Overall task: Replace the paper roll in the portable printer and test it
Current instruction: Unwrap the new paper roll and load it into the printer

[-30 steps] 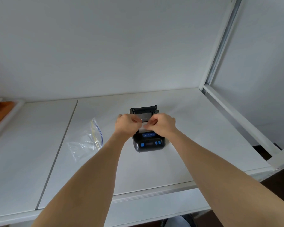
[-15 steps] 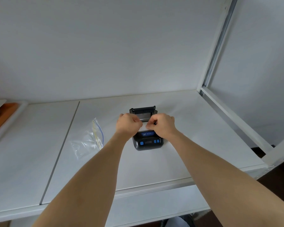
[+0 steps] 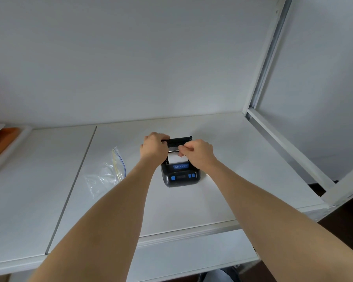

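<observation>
On the table, the left hand grips the printer's raised lid while the right hand, beside it, pinches the paper.

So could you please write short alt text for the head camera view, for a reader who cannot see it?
Two bare hands work at a small black portable printer with blue buttons on a white table: the left hand grips its raised black lid, the right hand pinches white paper. A clear plastic zip bag lies to the left.

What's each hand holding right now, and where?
Left hand grips the printer's open lid at its left top corner. Right hand pinches something over the paper bay; cannot tell what.
</observation>
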